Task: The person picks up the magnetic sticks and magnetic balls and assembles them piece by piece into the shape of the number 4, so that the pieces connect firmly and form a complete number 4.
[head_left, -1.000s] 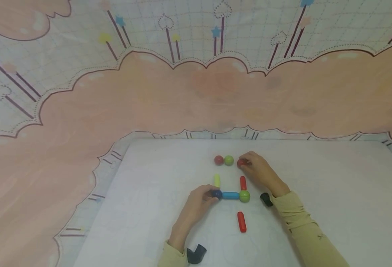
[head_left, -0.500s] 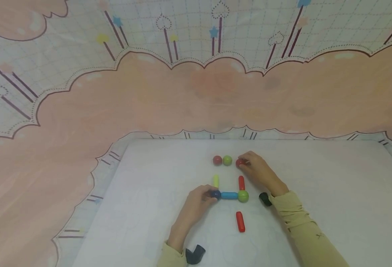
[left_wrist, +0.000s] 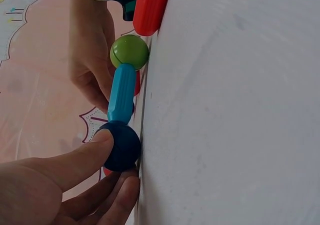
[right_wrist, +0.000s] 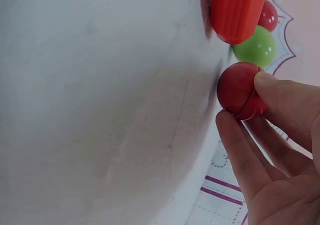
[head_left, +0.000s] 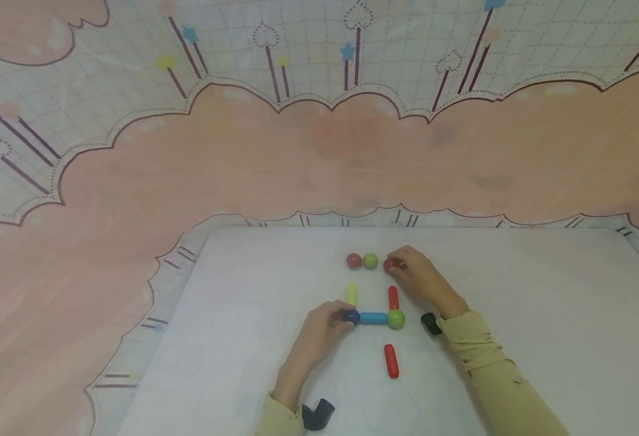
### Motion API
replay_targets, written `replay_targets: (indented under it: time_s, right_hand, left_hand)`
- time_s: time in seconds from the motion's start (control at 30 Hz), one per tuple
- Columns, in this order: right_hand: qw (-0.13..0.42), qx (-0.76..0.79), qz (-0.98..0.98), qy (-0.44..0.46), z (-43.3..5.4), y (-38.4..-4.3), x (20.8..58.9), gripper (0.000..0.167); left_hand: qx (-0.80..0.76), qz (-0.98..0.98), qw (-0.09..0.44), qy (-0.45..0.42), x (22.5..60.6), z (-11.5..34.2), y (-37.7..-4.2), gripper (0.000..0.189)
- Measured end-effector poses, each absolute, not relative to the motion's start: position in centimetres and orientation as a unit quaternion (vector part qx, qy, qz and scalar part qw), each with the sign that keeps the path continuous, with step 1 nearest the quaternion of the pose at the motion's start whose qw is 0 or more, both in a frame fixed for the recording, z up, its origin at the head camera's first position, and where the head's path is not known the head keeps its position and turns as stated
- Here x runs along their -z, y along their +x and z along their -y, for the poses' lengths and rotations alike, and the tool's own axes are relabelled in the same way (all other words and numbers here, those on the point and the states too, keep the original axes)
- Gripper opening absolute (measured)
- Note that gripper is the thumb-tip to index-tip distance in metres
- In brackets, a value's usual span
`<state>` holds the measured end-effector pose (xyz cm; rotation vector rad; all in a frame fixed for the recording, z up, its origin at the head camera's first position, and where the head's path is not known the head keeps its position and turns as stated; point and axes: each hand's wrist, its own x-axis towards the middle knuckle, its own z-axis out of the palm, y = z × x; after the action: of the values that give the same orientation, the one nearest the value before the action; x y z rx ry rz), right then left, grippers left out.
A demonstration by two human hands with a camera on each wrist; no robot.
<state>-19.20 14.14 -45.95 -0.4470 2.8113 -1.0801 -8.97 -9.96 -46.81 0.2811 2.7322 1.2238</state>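
Note:
My left hand point(head_left: 322, 330) pinches a dark blue ball point(left_wrist: 122, 147) between thumb and fingers. A light blue rod point(head_left: 373, 318) joins that ball to a green ball point(head_left: 396, 319) on its right. From the blue ball a yellow-green rod point(head_left: 351, 293) points away toward the back, and a red rod point(head_left: 393, 297) does the same from the green ball. Farther back, my right hand point(head_left: 420, 275) holds a red ball point(right_wrist: 240, 90) with thumb and fingertips, low at the white tabletop. The ball's far side is partly hidden by the fingers.
Another red ball point(head_left: 354, 261) and a green ball point(head_left: 370, 261) sit side by side left of the right hand. A loose red rod point(head_left: 391, 361) lies nearer the front. Dark wrist devices point(head_left: 318, 415) show at both cuffs. A patterned cloth point(head_left: 298, 163) hangs behind the white tabletop point(head_left: 232, 260).
The whole view has shifted slightly, moving everything a little to the left. Both hands keep the same holds, and the balls and rods stay in the same arrangement.

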Motion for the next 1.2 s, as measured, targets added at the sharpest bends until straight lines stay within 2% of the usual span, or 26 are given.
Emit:
replay_targets:
  time_s: [0.3,0.87,1.2]
  right_hand:
    - [0.056,0.36,-0.92,-0.142,-13.6,-18.9,45.2,0.033]
    - [0.043,0.378,-0.903,-0.198,-12.1,-18.5,44.0,0.029]
    - [0.057,0.385,-0.897,-0.211,-10.8,-18.4,43.7,0.031]
  left_hand:
    - [-0.406,-0.907,0.068,0.094,46.8,10.1,-8.9,0.031]
    - [-0.407,-0.905,0.066,0.104,46.6,10.1,-8.9,0.03]
    - [-0.41,-0.904,0.065,0.101,46.7,10.1,-8.8,0.032]
